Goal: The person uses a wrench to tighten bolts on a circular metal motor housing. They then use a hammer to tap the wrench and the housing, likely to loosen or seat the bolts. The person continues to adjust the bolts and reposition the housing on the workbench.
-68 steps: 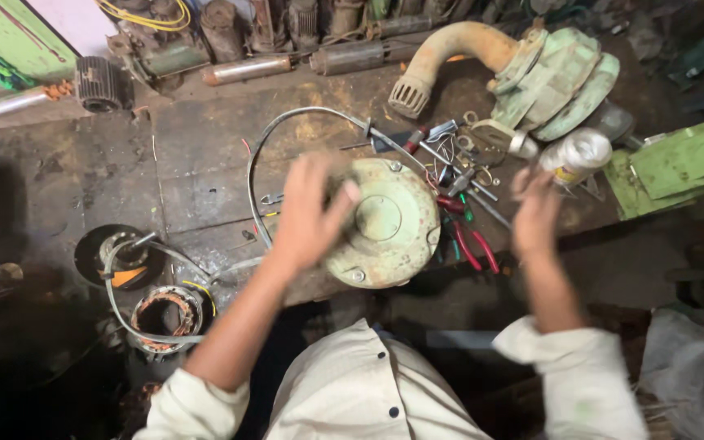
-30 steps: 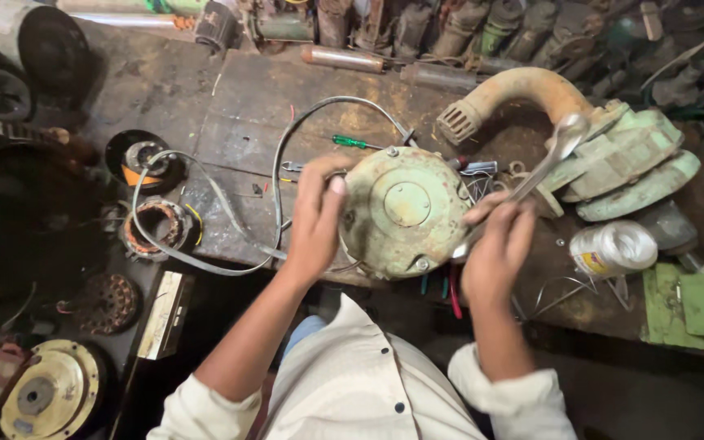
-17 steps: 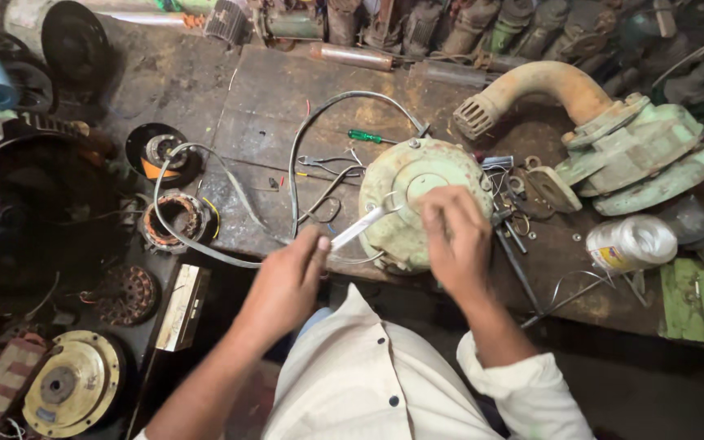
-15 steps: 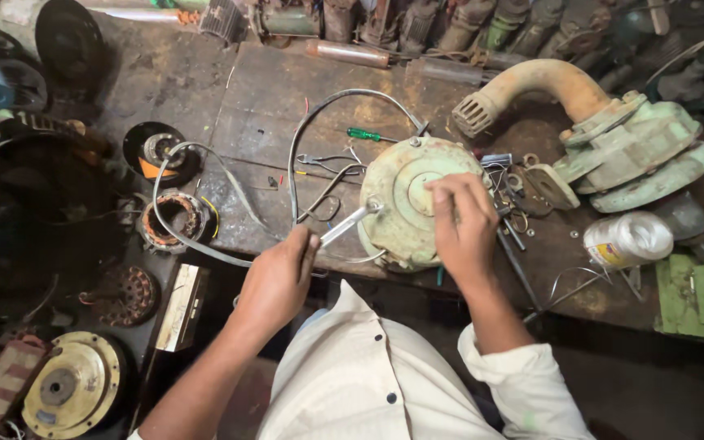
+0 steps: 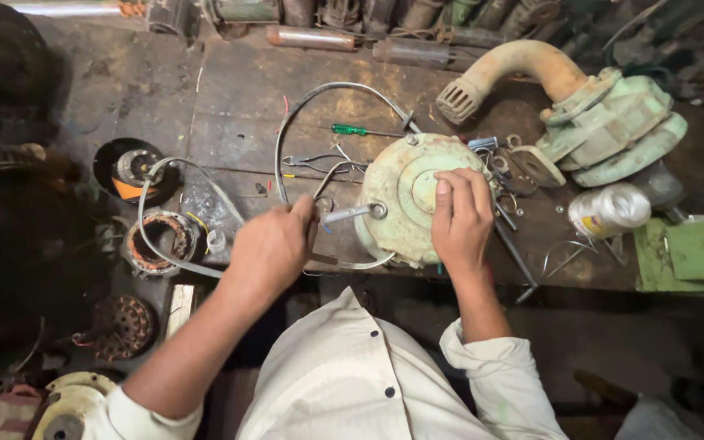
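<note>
Person at a grimy bench [image 5: 124, 73]; right hand [image 5: 459, 218] lies flat, fingers spread, pressing the round pale-green motor cover [image 5: 405, 200] at frame centre, not clasped round it; left hand [image 5: 270, 248] is closed tight on a metal tool [image 5: 350, 214] whose tip meets the cover's left rim at a bolt; looks like the bolt-working step on the cover's edge; next move likely calls for steady turning force while the cover is kept from rotating; green screwdriver [image 5: 350, 129] lies just above; pump housing [image 5: 613, 130] upper right
</note>
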